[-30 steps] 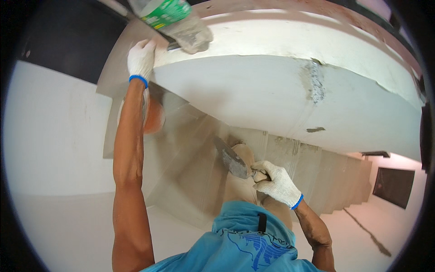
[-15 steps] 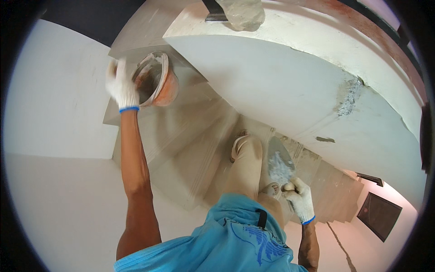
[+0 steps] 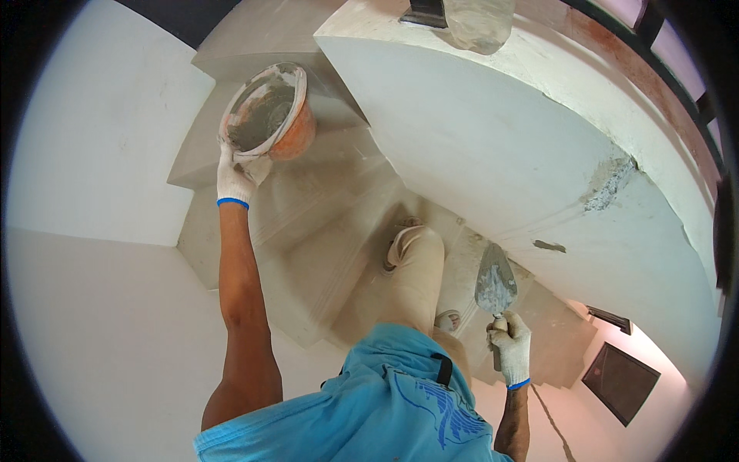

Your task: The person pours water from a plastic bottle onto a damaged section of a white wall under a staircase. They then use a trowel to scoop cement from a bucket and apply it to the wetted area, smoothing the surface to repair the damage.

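Note:
My left hand (image 3: 237, 177), in a white knit glove with a blue cuff, is closed on the near rim of an orange bucket (image 3: 296, 135). The bucket tilts towards me on an upper stair, its rim crusted pale. Wet grey mortar (image 3: 258, 127) lies inside it. In my gloved right hand (image 3: 514, 350), low on the right, the fingers wrap round the handle of a pointed trowel (image 3: 495, 281). Smears of grey mortar coat its blade, which points away from me.
Winding grey stairs (image 3: 308, 223) run beneath me. To the right curves a white side wall (image 3: 477, 131) with a rough grey patch (image 3: 610, 185) and a small dark smear (image 3: 550, 246). A clear plastic bag (image 3: 481, 23) sits on its top ledge by a black post (image 3: 425, 11).
My left hand has gone from a blurred, raised pose beside the bucket to gripping its rim. The bucket's mouth has turned more towards me. The trowel stays in my right hand, its blade more upright.

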### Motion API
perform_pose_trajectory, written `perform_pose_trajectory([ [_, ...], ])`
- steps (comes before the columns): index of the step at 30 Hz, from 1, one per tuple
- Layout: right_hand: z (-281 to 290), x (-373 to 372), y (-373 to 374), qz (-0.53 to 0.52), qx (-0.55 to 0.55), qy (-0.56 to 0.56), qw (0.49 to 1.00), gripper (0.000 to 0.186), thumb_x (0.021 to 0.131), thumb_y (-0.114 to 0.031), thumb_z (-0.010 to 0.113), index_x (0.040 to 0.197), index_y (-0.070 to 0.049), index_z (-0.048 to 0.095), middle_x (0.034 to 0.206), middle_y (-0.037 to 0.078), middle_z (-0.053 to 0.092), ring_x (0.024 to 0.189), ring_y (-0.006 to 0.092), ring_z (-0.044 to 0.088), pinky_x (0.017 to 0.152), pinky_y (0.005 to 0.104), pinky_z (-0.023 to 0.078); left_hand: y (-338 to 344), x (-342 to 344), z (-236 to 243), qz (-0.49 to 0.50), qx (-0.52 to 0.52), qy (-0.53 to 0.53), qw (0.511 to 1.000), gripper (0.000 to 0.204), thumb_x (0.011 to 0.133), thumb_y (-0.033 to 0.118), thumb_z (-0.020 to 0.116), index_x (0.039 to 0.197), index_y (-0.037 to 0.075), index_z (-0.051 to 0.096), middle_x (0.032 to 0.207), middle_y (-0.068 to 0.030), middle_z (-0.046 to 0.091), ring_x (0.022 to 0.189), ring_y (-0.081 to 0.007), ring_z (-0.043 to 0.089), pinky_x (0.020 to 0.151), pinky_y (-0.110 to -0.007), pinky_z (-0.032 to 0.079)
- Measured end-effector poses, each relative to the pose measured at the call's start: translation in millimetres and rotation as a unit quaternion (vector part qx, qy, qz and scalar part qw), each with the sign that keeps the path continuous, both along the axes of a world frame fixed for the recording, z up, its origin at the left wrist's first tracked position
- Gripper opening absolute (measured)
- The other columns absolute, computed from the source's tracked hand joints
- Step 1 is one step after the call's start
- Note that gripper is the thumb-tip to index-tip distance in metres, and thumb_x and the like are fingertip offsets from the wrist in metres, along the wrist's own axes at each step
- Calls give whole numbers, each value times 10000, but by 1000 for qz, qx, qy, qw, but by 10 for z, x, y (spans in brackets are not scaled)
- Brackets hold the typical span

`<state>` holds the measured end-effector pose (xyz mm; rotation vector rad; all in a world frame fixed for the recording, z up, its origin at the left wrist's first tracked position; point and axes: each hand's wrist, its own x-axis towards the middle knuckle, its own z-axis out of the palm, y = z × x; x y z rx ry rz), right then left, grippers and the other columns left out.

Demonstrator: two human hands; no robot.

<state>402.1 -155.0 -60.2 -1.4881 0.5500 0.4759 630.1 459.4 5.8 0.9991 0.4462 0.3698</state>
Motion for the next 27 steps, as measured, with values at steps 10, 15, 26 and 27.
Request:
perform_pose_trajectory([
  [10, -273, -212, 100, 24, -21, 18, 999, 460, 819, 36, 658, 1278, 47, 644, 899, 66, 681, 699, 105, 610, 594, 265, 510, 42, 235, -112, -56, -27, 64, 996, 369, 1047, 147, 584, 1384, 34, 487, 1308, -187, 627, 1223, -372, 622, 1038, -602, 547],
  [15, -180, -193, 175, 24, -58, 10, 998, 451, 796, 40, 681, 1247, 48, 677, 878, 49, 674, 683, 105, 601, 596, 268, 512, 230, 217, -274, -35, -119, 72, 990, 295, 998, 37, 602, 1272, -45, 530, 1212, -174, 665, 1135, -298, 663, 957, -418, 596],
  [26, 530, 101, 221, 92, -68, -46, 992, 119, 738, 62, 655, 847, 16, 666, 810, 31, 666, 750, 111, 598, 713, 285, 501, -322, -1123, 449, 5, 193, 172, 966, 185, 861, -46, 689, 1044, -64, 670, 884, -75, 676, 808, -198, 684, 725, -331, 556],
  [27, 617, 176, 257, 111, -84, -81, 987, 114, 726, 54, 655, 832, 15, 672, 754, 41, 655, 719, 116, 603, 695, 288, 506, -407, -1196, 528, -11, 206, 177, 962, 191, 859, -32, 695, 1047, -64, 676, 892, -75, 677, 797, -187, 678, 722, -326, 552],
])
